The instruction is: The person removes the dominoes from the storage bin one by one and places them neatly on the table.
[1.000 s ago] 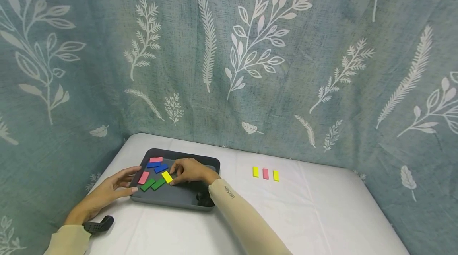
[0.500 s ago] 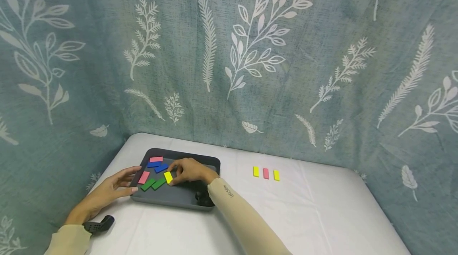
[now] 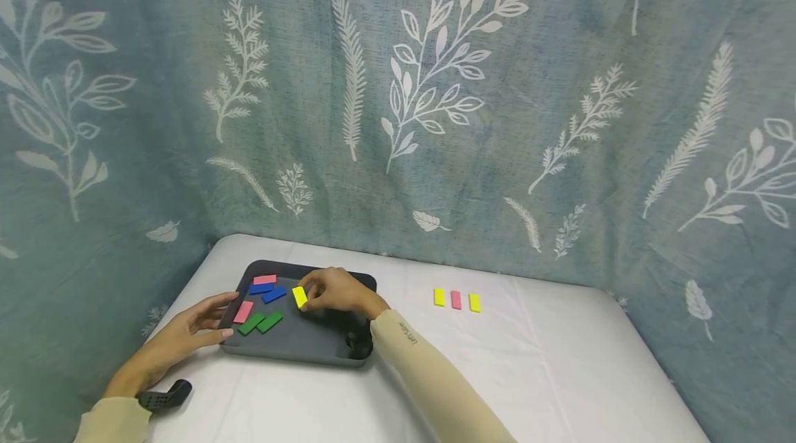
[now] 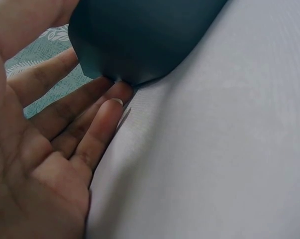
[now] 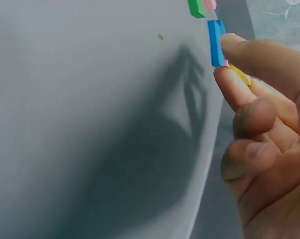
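Note:
A small yellow block (image 3: 300,298) is pinched between the thumb and fingers of my right hand (image 3: 338,292), over the middle of a dark grey tray (image 3: 286,356). In the right wrist view, only a bit of a yellow block (image 5: 243,75) shows behind the fingers. My left hand (image 3: 177,336) rests against the tray's left wall, its fingers spread and its thumb near the front corner; the left wrist view has those fingers (image 4: 105,122) touching the outside of the tray. Left of the held block lie two green blocks (image 3: 270,321), two blue blocks (image 3: 273,295) and two pink blocks (image 3: 243,312).
On the white tablecloth (image 3: 404,374), right of the tray, a yellow block (image 3: 439,297), a pink block (image 3: 456,300) and another yellow block (image 3: 475,303) lie in a row. A patterned curtain (image 3: 373,208) rises behind the table.
My right hand has moved the yellow block away from beside the green blocks, back and to the right. The left hand stays at the tray's wall. The head view has shifted slightly.

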